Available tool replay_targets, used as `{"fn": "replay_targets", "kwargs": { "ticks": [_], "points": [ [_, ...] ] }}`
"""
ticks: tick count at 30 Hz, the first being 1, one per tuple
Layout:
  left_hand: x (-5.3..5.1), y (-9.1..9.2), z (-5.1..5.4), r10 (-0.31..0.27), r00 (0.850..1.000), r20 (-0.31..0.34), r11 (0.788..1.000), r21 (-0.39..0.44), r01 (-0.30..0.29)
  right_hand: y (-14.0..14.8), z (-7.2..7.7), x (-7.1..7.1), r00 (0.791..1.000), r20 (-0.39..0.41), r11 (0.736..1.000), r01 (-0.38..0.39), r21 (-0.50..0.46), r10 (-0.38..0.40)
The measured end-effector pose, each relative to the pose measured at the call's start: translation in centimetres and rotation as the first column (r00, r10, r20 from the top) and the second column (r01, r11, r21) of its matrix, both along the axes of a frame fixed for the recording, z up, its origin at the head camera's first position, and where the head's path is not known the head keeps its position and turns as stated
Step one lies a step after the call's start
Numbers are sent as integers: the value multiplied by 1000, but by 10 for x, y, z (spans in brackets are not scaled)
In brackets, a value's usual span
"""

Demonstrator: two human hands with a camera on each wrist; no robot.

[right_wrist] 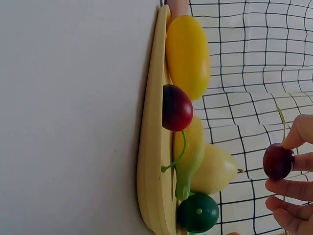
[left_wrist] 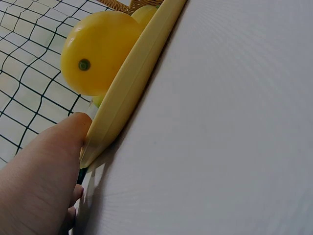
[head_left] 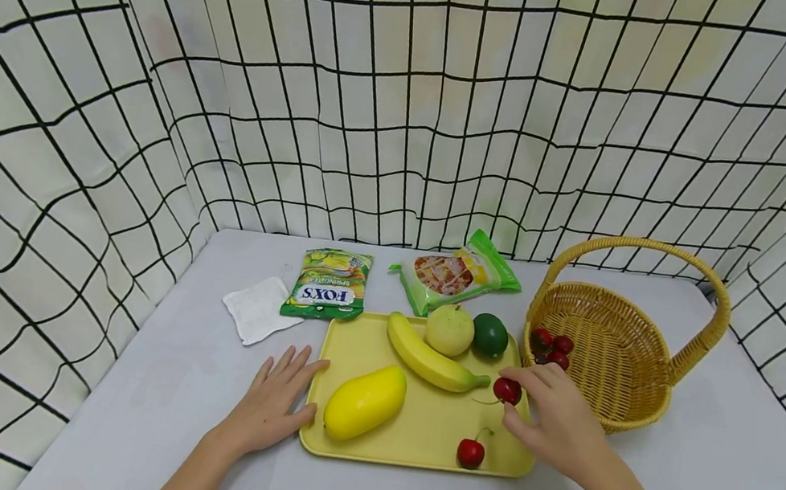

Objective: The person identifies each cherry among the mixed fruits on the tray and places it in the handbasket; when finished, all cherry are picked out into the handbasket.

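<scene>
Between the thumb and fingers of my right hand (head_left: 558, 421) is a dark red cherry (head_left: 507, 391), pinched above the tray's right side; its green stem shows in the right wrist view. My left hand (head_left: 276, 401) rests at the left rim of the yellow tray (head_left: 422, 438), fingers extended and thumb touching the edge. On the tray lie a yellow mango (head_left: 365, 402), a banana (head_left: 434, 363), a pale round pear-like fruit (head_left: 450, 330), a dark green fruit (head_left: 490, 335) and another cherry (head_left: 470, 453) near the front right corner.
A wicker basket (head_left: 635, 418) with a tall handle stands right of the tray, holding several cherries (head_left: 560, 345). Behind the tray lie a green Fox's candy bag (head_left: 328, 284) and another green snack packet (head_left: 455, 275). A white packet (head_left: 258, 310) lies at the left.
</scene>
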State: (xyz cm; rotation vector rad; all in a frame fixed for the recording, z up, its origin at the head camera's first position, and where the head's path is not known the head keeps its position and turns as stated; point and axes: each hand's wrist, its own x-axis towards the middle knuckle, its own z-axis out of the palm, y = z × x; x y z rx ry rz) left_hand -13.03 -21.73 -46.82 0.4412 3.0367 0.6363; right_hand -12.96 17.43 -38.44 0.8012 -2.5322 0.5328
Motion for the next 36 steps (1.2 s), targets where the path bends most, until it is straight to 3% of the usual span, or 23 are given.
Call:
{"fn": "replay_targets", "kwargs": {
  "ticks": [10,20,27,36],
  "points": [
    [0,0,0,0,1000,7,1000,-5,0,15,1,-5,999,-11,998,49,-34,-50],
    [1,0,1,-4,1000,-1,1000,-4,4,28,1,-12,987,78,989,146,-26,-143],
    [1,0,2,-5,1000,-10,1000,-1,5,39,-4,-23,984,77,986,162,-43,-158],
    [1,0,3,-5,1000,-4,1000,-4,5,55,-6,-36,952,207,974,228,4,-224]
  ]
}}
